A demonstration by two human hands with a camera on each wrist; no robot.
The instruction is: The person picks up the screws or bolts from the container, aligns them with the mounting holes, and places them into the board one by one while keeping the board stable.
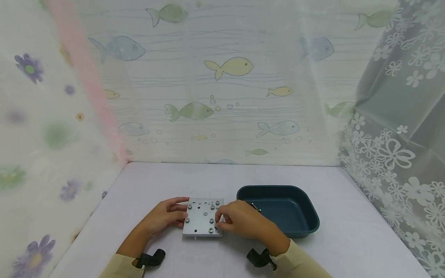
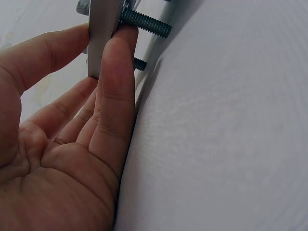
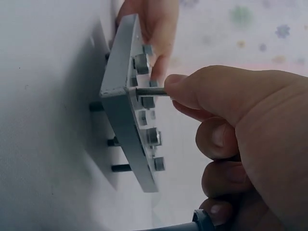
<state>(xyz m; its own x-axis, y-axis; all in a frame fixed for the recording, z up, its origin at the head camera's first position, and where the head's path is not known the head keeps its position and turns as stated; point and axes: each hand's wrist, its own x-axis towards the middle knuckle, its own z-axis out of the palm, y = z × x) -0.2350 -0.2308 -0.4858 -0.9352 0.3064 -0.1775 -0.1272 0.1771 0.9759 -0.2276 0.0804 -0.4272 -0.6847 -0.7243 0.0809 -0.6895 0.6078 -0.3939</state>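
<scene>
A silver metal plate [image 1: 199, 224] with several socket-head bolts and open holes is held just above the white table. My left hand [image 1: 161, 218] grips its left edge, thumb on the top face and fingers underneath. In the left wrist view, a dark threaded bolt [image 2: 147, 23] sticks out below the plate beside the fingers. At the plate's near right corner, my right hand [image 1: 245, 219] pinches a thin screw [image 3: 153, 91] between thumb and index finger. Its shank stands in the corner of the plate, and its head is hidden by the fingertips.
A dark blue tray [image 1: 295, 231] stands right behind the right hand, with a few small screws [image 1: 256, 207] near its left side. Printed curtains [image 1: 222, 127] enclose the table [image 1: 167, 177] at the back and both sides. Each wrist wears a black camera [image 1: 151, 258].
</scene>
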